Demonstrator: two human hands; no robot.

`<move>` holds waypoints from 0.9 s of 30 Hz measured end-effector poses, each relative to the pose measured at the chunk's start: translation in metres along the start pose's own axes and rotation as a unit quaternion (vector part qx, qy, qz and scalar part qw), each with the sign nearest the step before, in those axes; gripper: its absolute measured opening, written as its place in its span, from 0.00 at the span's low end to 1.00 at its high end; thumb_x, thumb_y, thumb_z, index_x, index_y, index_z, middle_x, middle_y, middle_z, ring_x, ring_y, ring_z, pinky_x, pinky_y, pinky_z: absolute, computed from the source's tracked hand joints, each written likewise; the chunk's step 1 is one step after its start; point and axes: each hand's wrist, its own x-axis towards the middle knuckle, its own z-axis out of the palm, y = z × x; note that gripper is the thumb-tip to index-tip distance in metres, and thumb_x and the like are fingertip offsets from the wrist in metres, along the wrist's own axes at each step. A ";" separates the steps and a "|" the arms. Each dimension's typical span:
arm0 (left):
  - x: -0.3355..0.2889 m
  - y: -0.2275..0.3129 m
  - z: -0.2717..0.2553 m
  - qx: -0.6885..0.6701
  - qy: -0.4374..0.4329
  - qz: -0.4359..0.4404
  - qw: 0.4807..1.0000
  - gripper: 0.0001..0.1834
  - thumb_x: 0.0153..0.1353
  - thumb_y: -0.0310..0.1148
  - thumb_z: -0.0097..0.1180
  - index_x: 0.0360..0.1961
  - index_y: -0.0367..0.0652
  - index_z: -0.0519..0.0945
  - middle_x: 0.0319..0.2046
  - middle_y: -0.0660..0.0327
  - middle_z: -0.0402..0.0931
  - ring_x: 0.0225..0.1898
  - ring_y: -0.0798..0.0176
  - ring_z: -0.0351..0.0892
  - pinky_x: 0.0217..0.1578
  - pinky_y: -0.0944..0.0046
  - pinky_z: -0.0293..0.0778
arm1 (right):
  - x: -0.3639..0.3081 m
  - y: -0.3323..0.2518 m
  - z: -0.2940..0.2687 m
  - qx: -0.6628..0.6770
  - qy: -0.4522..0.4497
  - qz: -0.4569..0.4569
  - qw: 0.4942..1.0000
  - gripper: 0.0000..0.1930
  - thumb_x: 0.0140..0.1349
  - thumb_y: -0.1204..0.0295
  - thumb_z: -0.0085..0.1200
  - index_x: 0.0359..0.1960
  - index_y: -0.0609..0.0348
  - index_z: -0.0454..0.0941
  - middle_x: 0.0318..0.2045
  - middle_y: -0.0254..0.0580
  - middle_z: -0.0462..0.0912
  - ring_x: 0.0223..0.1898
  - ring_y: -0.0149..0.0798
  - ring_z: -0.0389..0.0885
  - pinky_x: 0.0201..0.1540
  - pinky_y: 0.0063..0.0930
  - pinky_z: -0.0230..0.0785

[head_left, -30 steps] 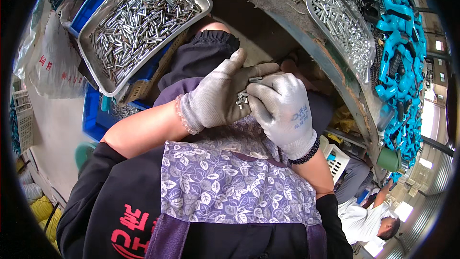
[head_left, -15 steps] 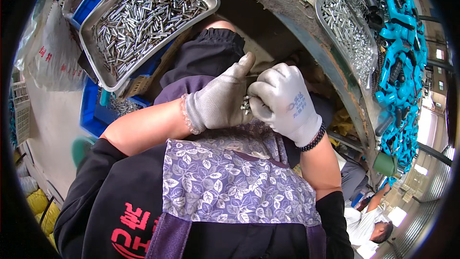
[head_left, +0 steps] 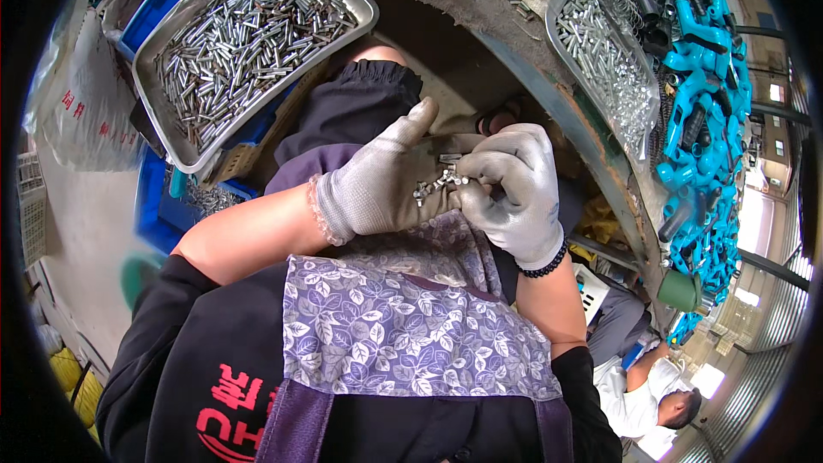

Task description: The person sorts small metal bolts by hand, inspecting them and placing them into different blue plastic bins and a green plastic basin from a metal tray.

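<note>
Both my hands wear grey-white work gloves and meet above my lap. My left hand [head_left: 377, 184] is cupped with the thumb up, bearing several small shiny metal pins [head_left: 442, 180] in its palm. Some of these pins seem to have heads, like rivets. Right beside that palm, my right hand [head_left: 516, 197] has its thumb and forefinger pinched on one of the pins [head_left: 463, 180]. Its other fingers are curled in. Part of the left hand's fingers is hidden behind the right hand.
A metal tray [head_left: 367, 21] heaped with metal pins stands at the upper left over blue bins [head_left: 153, 206]. On the worn bench edge [head_left: 591, 111] at right are another tray [head_left: 557, 13] of small parts and a heap of teal housings [head_left: 707, 111]. A person [head_left: 643, 394] sits at lower right.
My right fingers have opened up from over the left palm, so more of the pins show there. One pin is now visible at the right fingertips. The whole view has shifted slightly.
</note>
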 end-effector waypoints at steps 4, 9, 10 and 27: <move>0.003 0.000 0.010 0.030 0.054 0.008 0.998 0.47 0.70 0.67 0.48 0.72 0.34 0.61 0.66 0.52 0.70 0.65 0.56 0.73 0.68 0.54 0.71 | -0.001 0.005 -0.018 0.098 0.065 0.128 0.985 0.10 0.55 0.81 0.60 0.40 0.58 0.80 0.40 0.42 0.83 0.43 0.41 0.82 0.49 0.35 0.74; 0.006 -0.003 -0.001 0.057 0.095 0.026 0.993 0.50 0.70 0.67 0.48 0.74 0.31 0.58 0.68 0.47 0.67 0.69 0.50 0.69 0.71 0.50 0.66 | 0.044 0.016 -0.040 0.190 0.329 0.073 0.922 0.07 0.70 0.79 0.56 0.47 0.65 0.80 0.40 0.45 0.86 0.39 0.31 0.82 0.47 0.23 0.74; 0.009 -0.005 -0.007 0.047 0.091 0.022 0.995 0.50 0.70 0.66 0.48 0.74 0.31 0.58 0.68 0.47 0.67 0.69 0.50 0.69 0.70 0.50 0.66 | 0.062 0.007 -0.031 0.178 0.310 0.074 0.931 0.08 0.69 0.76 0.59 0.47 0.63 0.82 0.40 0.42 0.87 0.40 0.32 0.83 0.47 0.25 0.74; 0.005 0.005 0.007 -0.004 0.038 0.022 0.999 0.51 0.67 0.69 0.48 0.75 0.36 0.59 0.73 0.48 0.62 0.71 0.49 0.66 0.71 0.53 0.65 | 0.039 0.011 -0.049 -0.034 0.140 0.123 0.982 0.11 0.57 0.77 0.64 0.42 0.56 0.86 0.43 0.42 0.86 0.48 0.47 0.82 0.57 0.41 0.71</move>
